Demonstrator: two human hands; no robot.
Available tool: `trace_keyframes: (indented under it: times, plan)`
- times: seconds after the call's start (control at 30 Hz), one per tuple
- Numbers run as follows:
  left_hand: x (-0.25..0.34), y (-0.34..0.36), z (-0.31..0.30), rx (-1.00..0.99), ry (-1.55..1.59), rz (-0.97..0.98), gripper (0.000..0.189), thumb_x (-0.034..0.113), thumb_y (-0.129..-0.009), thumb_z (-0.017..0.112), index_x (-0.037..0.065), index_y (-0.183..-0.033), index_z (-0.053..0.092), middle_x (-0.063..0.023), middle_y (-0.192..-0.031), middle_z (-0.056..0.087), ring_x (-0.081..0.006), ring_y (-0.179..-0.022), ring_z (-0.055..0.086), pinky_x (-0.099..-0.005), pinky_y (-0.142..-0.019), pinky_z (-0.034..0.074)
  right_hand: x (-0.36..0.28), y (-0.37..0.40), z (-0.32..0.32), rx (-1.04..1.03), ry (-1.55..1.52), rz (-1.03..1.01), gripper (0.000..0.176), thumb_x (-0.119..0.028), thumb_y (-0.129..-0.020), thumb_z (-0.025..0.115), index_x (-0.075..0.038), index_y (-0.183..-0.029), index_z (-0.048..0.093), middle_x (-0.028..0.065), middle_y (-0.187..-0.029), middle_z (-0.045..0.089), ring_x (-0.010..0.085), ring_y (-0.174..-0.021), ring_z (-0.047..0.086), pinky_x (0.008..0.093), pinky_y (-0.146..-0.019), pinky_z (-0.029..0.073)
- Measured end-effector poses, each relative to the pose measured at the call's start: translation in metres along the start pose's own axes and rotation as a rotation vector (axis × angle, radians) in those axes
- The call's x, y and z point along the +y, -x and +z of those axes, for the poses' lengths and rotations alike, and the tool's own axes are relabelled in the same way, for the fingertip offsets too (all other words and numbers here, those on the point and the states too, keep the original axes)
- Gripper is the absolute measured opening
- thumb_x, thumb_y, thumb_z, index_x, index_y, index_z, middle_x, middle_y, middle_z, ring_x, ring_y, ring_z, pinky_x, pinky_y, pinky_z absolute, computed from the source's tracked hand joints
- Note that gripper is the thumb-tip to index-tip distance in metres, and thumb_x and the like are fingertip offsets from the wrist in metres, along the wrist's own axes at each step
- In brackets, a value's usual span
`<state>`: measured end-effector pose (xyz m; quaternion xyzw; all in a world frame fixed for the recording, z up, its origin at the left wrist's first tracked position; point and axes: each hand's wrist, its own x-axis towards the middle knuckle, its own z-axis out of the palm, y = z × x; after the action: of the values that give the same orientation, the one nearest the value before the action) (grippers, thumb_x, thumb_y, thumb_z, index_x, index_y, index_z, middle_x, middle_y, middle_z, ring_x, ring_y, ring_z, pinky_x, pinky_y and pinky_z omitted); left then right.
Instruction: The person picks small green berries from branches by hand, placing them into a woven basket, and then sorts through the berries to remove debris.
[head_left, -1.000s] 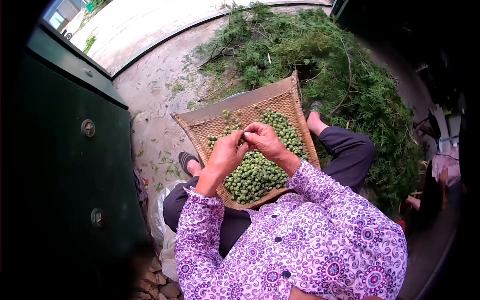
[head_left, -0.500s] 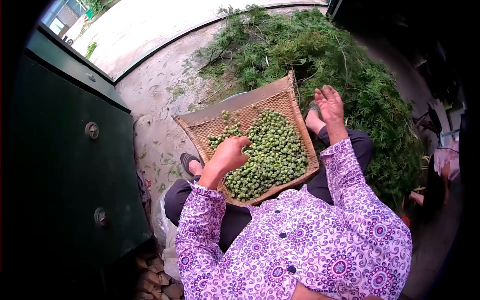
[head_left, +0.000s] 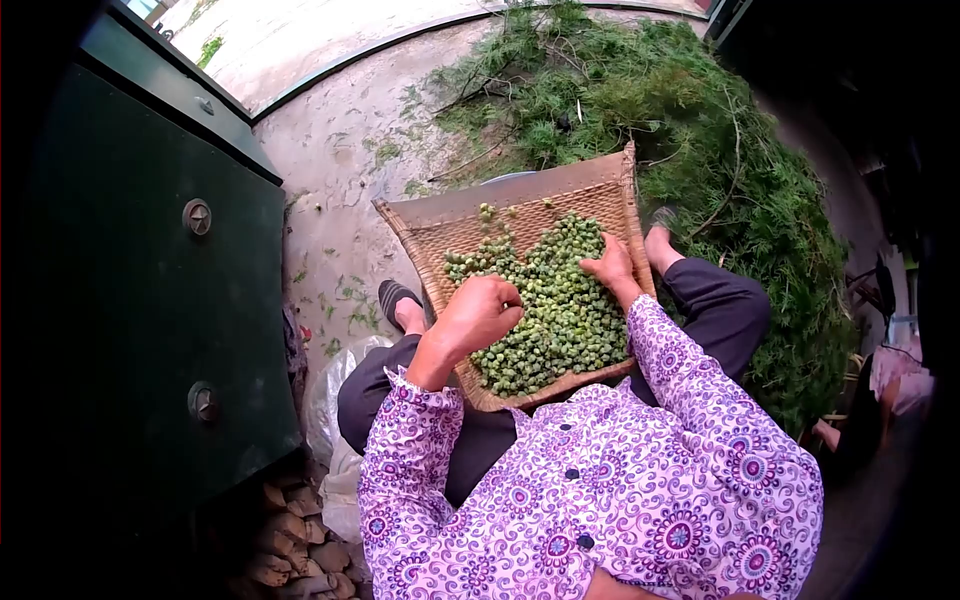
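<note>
A woven winnowing basket point(head_left: 460, 237) rests across my lap, its flat edge strip at the far side. Small round green seed cones point(head_left: 560, 310) are heaped in it, with a few scattered toward the far edge. Above the left part of the heap, my left hand point(head_left: 478, 318) is closed with curled fingers; whatever it may hold is hidden. My right hand point(head_left: 613, 268) lies at the heap's right side, thumb and fingers apart, touching the cones. Some of its fingertips are hidden there.
Cut leafy green branches point(head_left: 720, 140) are piled ahead and to the right. A dark green metal door point(head_left: 140, 290) stands at the left. Beside my left leg are a clear plastic bag point(head_left: 340, 390) and brownish chunks point(head_left: 295, 540). Another person's clothing point(head_left: 900, 370) shows at far right.
My right hand has come down from above the basket's right edge onto the cones. My left hand stays closed over the heap. The view has shifted slightly.
</note>
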<state>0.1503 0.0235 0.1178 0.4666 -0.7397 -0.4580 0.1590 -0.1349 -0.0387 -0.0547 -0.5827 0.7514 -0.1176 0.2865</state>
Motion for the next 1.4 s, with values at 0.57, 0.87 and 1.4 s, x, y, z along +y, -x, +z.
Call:
trace_keyframes:
  times: [0.57,0.87,1.4]
  plan:
    - [0.003,-0.007,-0.015,0.183,0.002,0.017,0.023,0.014,-0.074,0.065,-0.002,-0.091,0.062,-0.0101,-0.073,0.057,-0.016,-0.061,0.054,-0.0292,-0.055,0.044,-0.096,0.077,0.039,-0.395,-0.107,-0.574,0.069,-0.024,-0.066,0.075,-0.011,-0.126,0.045,0.0215,-0.113,0.048,0.0362,-0.104,0.051,0.0401,-0.088,0.044]
    - [0.009,-0.005,-0.016,0.154,0.003,-0.02,0.024,0.016,-0.074,0.061,-0.003,-0.088,0.062,-0.0188,-0.08,0.06,-0.031,-0.075,0.06,-0.0372,-0.067,0.046,-0.022,0.014,-0.038,-0.109,0.352,-0.406,0.015,-0.007,-0.072,0.057,0.003,-0.083,0.059,0.0242,-0.085,0.059,0.0382,-0.082,0.059,0.0454,-0.072,0.048]
    - [0.01,-0.015,-0.003,0.187,0.076,-0.05,0.036,0.018,-0.075,0.066,-0.002,-0.105,0.059,-0.0119,-0.088,0.063,-0.016,-0.07,0.059,-0.0291,-0.064,0.049,-0.052,0.038,-0.073,-0.601,-0.581,-0.175,0.006,-0.003,-0.077,0.058,0.0,-0.083,0.059,0.0024,-0.063,0.058,0.0079,-0.053,0.055,0.0212,-0.045,0.043]
